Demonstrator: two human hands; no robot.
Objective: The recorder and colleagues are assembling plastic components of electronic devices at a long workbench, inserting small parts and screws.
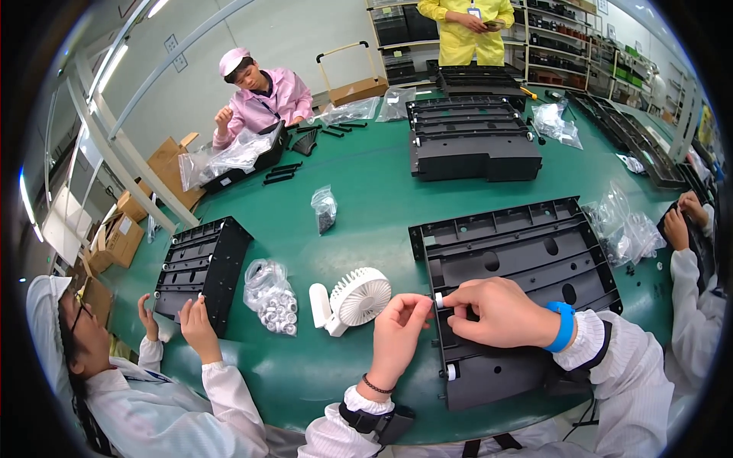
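The person is working at a black frame [523,263], which is lying at the near right of the green table [351,210], directly under both hands. The right hand [504,311] is reaching across the frame from the right, its index fingertip touching a small white roller [438,300] at the frame's left edge; whether the thumb is pinching the roller too, one cannot tell. The left hand [401,332] is bringing thumb and forefinger close together just outside that edge, and whether anything is sitting between them is not showing. The work is looking partly done: a second white roller [450,372] is already sitting lower along the same edge, while the one under the fingertips is seemingly not yet settled. What is remaining along the opposite edge is staying unclear. A bag of white rollers [275,309] is lying left of a white fan [363,298], so spare parts are waiting within reach. Farther back, another black frame [473,156] is carrying white rollers at its sides, apparently standing further along than the near one.
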